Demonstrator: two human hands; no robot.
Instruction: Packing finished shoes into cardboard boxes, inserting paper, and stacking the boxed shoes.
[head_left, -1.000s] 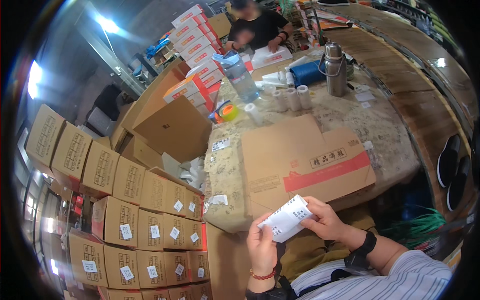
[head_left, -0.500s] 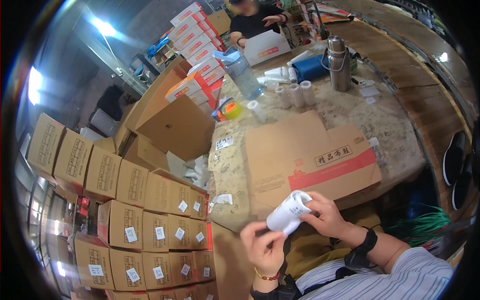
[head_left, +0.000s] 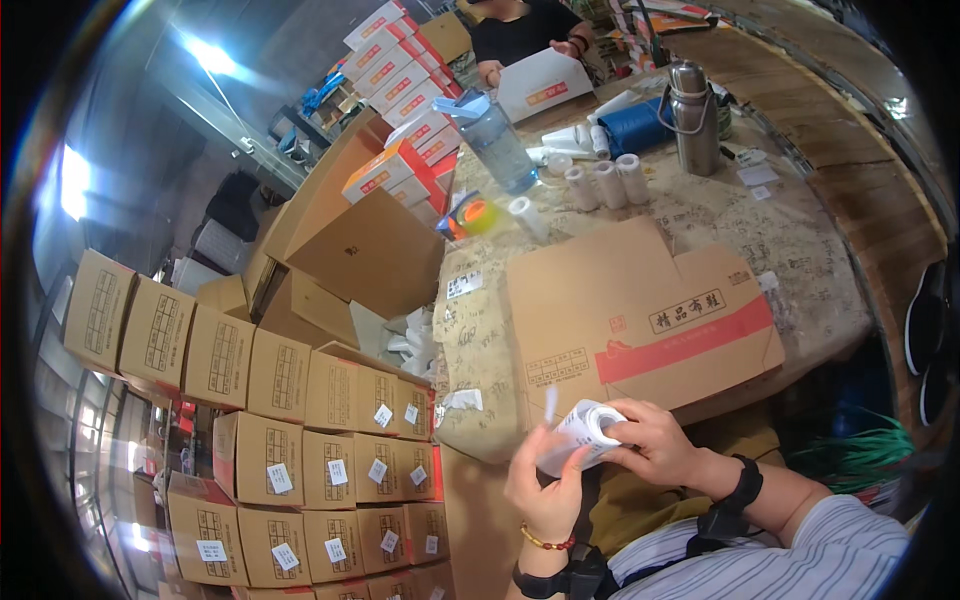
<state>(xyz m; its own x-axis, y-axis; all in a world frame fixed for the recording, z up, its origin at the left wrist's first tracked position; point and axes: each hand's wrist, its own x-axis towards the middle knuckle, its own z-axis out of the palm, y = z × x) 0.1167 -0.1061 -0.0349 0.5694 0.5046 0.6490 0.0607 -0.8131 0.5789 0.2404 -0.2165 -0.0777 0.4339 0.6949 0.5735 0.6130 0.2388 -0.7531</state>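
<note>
A roll of white labels (head_left: 580, 436) with dark print is held between both hands, above the near edge of a flattened cardboard carton. My right hand (head_left: 652, 440) grips its open right end, fingers at the rim and core. My left hand (head_left: 540, 490) is closed around the roll's left side, thumb in front and fingers partly behind. A small blurred white slip (head_left: 551, 403) sticks up by the left fingertips; whether they pinch it is unclear. The brown carton (head_left: 640, 330), with a red band and black print, lies flat on the covered table (head_left: 465, 350).
Several white label rolls (head_left: 607, 185) stand farther back, near a steel flask (head_left: 692, 120) and a water jug (head_left: 500, 150). An orange-and-yellow tape roll (head_left: 476, 216) lies at left. Brown boxes (head_left: 270, 375) are stacked left. Across the table, a person handles a white box (head_left: 545, 88).
The left hand has shifted up against the roll, and a white slip now shows above its fingers. The view has shifted slightly. The other person's hands have moved onto the white box.
</note>
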